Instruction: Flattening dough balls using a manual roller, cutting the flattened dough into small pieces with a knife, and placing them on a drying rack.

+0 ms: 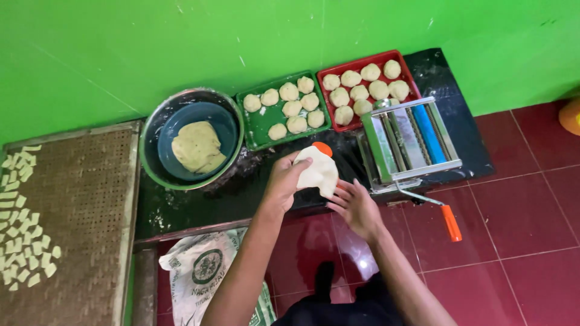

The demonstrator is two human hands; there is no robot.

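Woven bamboo tray (84, 205) far left of the grips, dotted with pale cut squares. Black worktop (199, 202) beneath, flour-dusted. Round steel basin (151, 130) up-left, blue bowl inside. Shiny metal roller machine (408, 142) just right. Flat, soft dough sheet (318, 172) pinched in left hand (283, 181); right hand (356, 208) open-fingered, supporting its lower edge.

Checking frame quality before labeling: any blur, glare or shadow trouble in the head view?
Head view: evenly lit and sharp; soft glare on the red floor tiles and the pasta roller; slight blur on the dough sheet between left hand and right hand; no hard shadows.
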